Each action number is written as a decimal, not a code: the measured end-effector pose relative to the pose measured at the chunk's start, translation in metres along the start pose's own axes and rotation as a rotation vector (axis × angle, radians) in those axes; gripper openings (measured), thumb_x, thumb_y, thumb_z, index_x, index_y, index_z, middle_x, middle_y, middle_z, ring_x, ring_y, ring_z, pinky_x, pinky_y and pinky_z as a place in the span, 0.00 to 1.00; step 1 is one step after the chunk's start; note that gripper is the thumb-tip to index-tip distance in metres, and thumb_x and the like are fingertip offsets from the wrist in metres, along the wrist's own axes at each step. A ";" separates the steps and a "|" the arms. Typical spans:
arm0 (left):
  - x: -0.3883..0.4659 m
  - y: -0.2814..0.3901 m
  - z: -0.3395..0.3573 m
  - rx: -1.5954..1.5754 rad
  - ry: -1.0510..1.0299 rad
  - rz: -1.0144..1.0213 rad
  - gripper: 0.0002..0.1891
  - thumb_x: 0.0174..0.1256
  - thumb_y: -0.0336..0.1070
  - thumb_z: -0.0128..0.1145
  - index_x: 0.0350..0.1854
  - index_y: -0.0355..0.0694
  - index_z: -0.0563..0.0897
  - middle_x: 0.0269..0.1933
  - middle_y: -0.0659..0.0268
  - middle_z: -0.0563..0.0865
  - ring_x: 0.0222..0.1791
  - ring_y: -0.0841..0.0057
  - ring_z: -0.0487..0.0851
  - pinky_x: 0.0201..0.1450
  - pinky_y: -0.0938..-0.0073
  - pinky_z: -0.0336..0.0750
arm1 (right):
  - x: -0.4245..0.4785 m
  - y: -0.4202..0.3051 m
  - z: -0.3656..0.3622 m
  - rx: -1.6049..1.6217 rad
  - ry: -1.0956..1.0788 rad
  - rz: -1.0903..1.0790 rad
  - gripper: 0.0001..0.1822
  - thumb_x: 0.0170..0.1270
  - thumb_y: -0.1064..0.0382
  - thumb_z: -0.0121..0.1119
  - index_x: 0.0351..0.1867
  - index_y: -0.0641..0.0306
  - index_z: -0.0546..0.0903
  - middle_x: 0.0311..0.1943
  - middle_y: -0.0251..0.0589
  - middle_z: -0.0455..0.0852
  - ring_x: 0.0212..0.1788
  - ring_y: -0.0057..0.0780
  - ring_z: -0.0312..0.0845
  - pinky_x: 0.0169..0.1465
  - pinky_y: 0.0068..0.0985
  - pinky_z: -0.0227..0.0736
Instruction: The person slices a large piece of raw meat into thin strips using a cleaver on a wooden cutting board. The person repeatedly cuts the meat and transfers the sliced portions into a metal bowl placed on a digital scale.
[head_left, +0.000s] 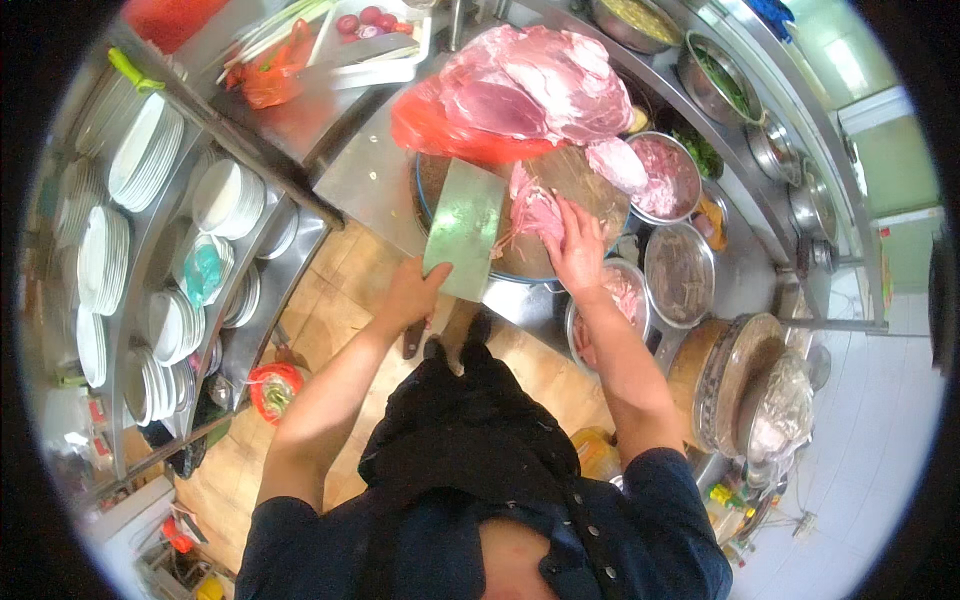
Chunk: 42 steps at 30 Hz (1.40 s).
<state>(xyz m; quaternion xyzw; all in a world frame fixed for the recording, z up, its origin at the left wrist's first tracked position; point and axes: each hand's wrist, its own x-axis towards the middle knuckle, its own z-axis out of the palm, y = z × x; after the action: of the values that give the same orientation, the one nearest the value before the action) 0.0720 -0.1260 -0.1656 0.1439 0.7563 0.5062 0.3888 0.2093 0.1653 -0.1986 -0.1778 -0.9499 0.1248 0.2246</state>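
Note:
A broad cleaver (466, 229) is in my left hand (412, 296), its blade lying over the left edge of a round wooden chopping block (585, 176). My right hand (577, 247) rests its fingers on a small heap of thinly cut raw meat (536, 210) on the block. Beyond it, a large piece of raw meat (525, 82) lies on a red plastic bag (435, 124). A paler lump of meat (616, 163) sits at the block's far right, by a steel bowl of meat (664, 180). A bowl with cut meat (622, 296) is partly hidden under my right forearm.
An emptied-looking metal dish (679, 275) stands right of the block. Metal bowls of food (720, 79) line a shelf behind. Stacked white plates (146, 154) fill a rack at left. A white tray (375, 73) holds red onions and a knife. Upright chopping blocks (720, 382) stand at right.

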 end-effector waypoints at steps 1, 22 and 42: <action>0.004 -0.008 0.012 0.031 0.031 0.071 0.20 0.80 0.47 0.58 0.48 0.30 0.81 0.17 0.61 0.79 0.12 0.69 0.81 0.15 0.65 0.75 | 0.000 -0.003 0.005 -0.027 0.055 0.030 0.41 0.63 0.51 0.74 0.77 0.54 0.72 0.66 0.51 0.79 0.68 0.53 0.73 0.73 0.50 0.65; -0.005 0.044 0.107 0.037 -0.057 0.015 0.14 0.81 0.39 0.57 0.46 0.30 0.78 0.18 0.60 0.79 0.11 0.70 0.78 0.15 0.64 0.72 | 0.021 -0.043 0.036 0.427 0.451 0.380 0.33 0.66 0.59 0.70 0.72 0.56 0.76 0.68 0.56 0.76 0.68 0.57 0.74 0.71 0.45 0.72; -0.037 0.087 0.134 0.260 -0.384 -0.070 0.12 0.81 0.38 0.58 0.54 0.34 0.80 0.18 0.67 0.77 0.12 0.79 0.75 0.15 0.71 0.70 | -0.218 0.052 -0.036 0.088 0.362 0.953 0.26 0.76 0.55 0.60 0.70 0.65 0.77 0.73 0.65 0.72 0.73 0.63 0.68 0.76 0.50 0.62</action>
<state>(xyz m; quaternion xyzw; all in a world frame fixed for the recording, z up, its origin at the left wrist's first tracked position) 0.1790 -0.0226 -0.0979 0.2600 0.7318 0.3539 0.5212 0.4227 0.1318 -0.2672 -0.6005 -0.7030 0.2205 0.3107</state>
